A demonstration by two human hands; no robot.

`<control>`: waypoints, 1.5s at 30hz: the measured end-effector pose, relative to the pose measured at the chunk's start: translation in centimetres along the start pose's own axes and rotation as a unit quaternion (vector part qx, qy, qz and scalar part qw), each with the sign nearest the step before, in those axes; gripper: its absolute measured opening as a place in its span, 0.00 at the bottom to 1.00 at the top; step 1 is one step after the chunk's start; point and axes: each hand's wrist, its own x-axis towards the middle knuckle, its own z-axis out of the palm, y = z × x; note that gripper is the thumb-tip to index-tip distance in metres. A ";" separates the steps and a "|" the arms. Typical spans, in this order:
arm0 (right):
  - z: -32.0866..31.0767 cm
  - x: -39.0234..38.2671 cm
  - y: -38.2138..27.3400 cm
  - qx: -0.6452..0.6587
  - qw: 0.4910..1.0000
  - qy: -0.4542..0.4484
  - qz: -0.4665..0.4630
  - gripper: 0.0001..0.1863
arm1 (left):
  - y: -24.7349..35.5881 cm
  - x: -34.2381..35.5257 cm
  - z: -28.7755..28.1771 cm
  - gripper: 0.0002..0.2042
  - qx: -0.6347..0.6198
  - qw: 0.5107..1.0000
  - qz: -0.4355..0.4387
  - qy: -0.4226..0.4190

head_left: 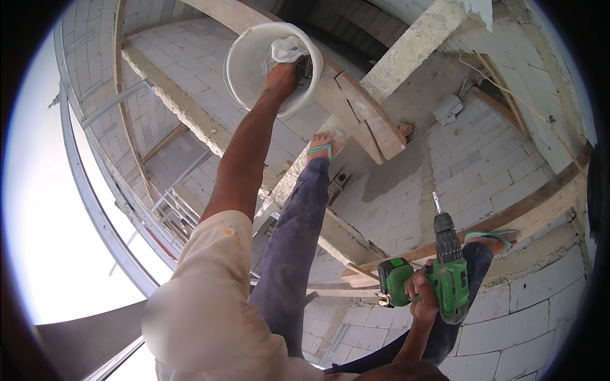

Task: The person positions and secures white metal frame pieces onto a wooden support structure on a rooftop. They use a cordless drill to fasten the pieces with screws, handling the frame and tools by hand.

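Note:
My left hand (284, 76) reaches down into a white plastic bucket (239, 60), which stands by a wooden beam. Its fingers are mostly hidden, so I cannot make out whether they grip anything. Beside them lie a crumpled white plastic bag (289, 49) and a dark object (305, 67) against the bucket's inner wall. In my right hand (423, 291) is a green and black cordless drill (451, 279), gripped by its handle. The drill's metal bit (437, 202) points away from me, with the battery on the left side.
I stand astride a drop, one sandalled foot (324, 147) on a rough concrete beam (292, 173), the other (492, 240) on a wooden plank (540, 213). A thick timber (372, 117) crosses ahead. Pale block walls (483, 159) surround it; metal framing (95, 197) runs along the bright left side.

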 end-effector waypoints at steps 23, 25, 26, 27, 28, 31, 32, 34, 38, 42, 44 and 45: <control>-1.0 0.5 1.1 -0.021 1.000 0.005 0.006 0.26 | -0.6 0.9 1.4 0.20 -0.114 0.984 0.037 0.131; -1.0 0.5 1.3 -0.033 0.999 0.014 0.000 0.26 | 0.7 0.7 0.7 0.20 -0.108 0.989 -0.018 0.101; -1.1 0.5 1.3 -0.039 0.999 0.017 -0.003 0.26 | 1.3 0.9 0.4 0.21 -0.088 0.992 -0.037 0.082; -0.9 0.5 1.3 -0.043 0.999 0.021 -0.004 0.26 | 1.9 1.2 0.0 0.21 -0.068 0.994 -0.055 0.062; -0.7 0.5 1.2 -0.047 0.999 0.025 -0.005 0.26 | 2.4 1.3 -0.3 0.21 -0.047 0.995 -0.073 0.042; -0.8 0.6 1.1 -0.057 0.998 0.028 0.003 0.25 | 0.2 1.7 1.7 0.19 -0.085 0.987 -0.075 0.111; -0.8 0.7 1.2 -0.056 0.998 0.034 0.006 0.25 | 0.3 1.6 1.8 0.18 -0.079 0.984 -0.050 0.154; -0.9 0.8 1.3 -0.058 0.998 0.039 0.003 0.25 | 0.4 1.1 1.9 0.17 -0.066 0.968 0.000 0.240; -0.9 0.7 1.5 -0.069 0.997 0.046 -0.004 0.24 | -0.7 0.4 0.3 0.21 -0.125 0.986 -0.077 0.084; -1.2 0.8 1.7 -0.054 0.997 0.049 0.007 0.25 | -1.7 -0.8 -1.0 0.23 -0.239 0.961 -0.136 -0.006; -1.2 0.9 1.7 -0.064 0.997 0.048 0.000 0.25 | -2.3 -1.2 -1.1 0.22 -0.251 0.962 -0.107 -0.017; -1.3 0.9 1.7 -0.054 0.997 0.049 -0.007 0.25 | -2.5 -1.4 -1.2 0.20 -0.230 0.970 -0.081 -0.023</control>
